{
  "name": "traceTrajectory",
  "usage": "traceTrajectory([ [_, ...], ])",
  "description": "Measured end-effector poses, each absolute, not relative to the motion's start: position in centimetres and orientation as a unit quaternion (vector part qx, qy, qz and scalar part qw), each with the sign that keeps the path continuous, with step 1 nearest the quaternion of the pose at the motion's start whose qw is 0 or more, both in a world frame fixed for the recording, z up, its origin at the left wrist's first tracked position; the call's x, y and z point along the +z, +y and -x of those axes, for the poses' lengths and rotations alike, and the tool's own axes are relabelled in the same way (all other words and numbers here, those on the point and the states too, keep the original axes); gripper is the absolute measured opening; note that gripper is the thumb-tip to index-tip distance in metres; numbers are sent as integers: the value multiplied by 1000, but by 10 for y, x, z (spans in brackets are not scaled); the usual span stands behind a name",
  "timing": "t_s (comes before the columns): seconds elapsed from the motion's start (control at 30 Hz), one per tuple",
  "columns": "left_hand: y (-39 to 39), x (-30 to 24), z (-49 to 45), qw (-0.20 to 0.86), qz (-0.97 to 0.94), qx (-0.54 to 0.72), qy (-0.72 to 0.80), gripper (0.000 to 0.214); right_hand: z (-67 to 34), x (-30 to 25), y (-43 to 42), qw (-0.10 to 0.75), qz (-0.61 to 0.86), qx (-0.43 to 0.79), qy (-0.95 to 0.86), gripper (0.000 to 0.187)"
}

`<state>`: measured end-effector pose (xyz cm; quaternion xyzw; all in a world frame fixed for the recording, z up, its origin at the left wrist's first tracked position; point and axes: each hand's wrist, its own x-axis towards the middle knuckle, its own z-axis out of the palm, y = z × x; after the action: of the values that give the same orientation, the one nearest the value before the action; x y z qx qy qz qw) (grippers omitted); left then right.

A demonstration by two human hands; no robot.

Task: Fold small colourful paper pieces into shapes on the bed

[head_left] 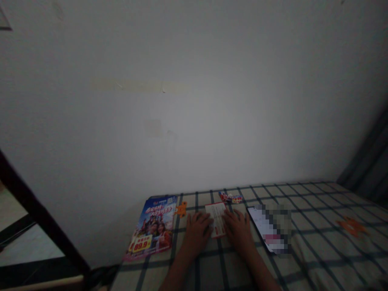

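Observation:
A small white leaflet (217, 216) with a red border lies on the checked cloth, between my two hands. My left hand (198, 228) rests palm down along its left edge, fingers spread. On the opposite side, my right hand (238, 227) lies flat with fingers apart, touching the right edge. Just beyond the leaflet is a small folded piece of printed paper (230, 197) in red, blue and white. To the left of my left hand sits a stack of colourful flyers (156, 222), with a flat orange cut-out (182, 209) beside it.
Right of my right hand lies a phone (264, 226), its screen partly pixelated. Another orange cut-out (352, 225) is farther right on the checked cloth (315, 210). A plain wall (212, 121) rises behind, and a dark slanted bar (39, 214) stands at left.

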<state>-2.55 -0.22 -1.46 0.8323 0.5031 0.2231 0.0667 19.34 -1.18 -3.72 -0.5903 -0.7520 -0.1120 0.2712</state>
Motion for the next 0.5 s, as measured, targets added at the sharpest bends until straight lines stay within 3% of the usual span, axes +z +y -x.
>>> traceTrajectory([
  [0.4, -7, -2, 23, 49, -818, 256, 513, 27, -188, -27, -17, 256, 570, -33, -780, 27],
  [0.5, -4, -7, 25, 61, -823, 248, 507, 24, -187, -26, -18, 238, 559, -18, -794, 39],
])
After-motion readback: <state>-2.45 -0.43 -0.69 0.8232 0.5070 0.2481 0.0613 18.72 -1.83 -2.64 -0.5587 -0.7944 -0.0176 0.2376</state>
